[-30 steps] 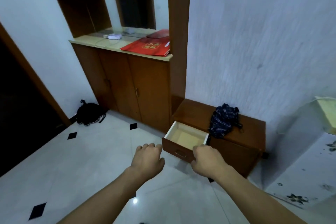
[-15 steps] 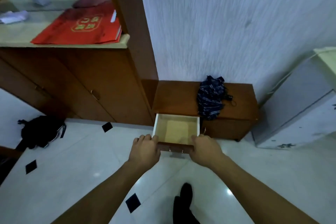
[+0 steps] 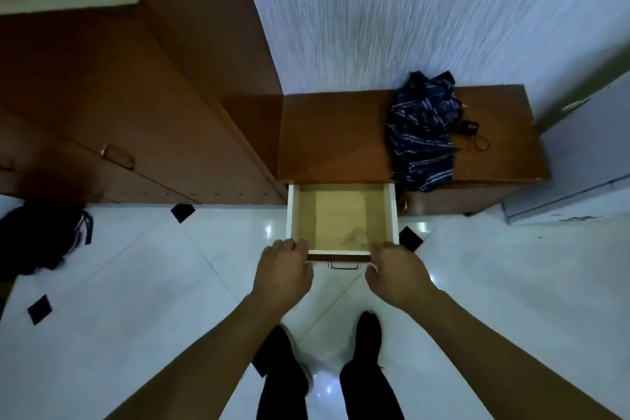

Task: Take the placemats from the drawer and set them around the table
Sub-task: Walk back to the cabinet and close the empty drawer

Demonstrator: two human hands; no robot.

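Head view: no writing is legible. The open drawer shows only its bare wooden bottom; no placemats in sight. The left hand and right hand curl over its front corners. A striped cloth lies on the cabinet surface behind.

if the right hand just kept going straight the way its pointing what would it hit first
The right hand points forward over the front edge of the open drawer. Going straight on, it would probably meet the drawer's front rim or pale inside floor first, though depth is hard to judge from above.
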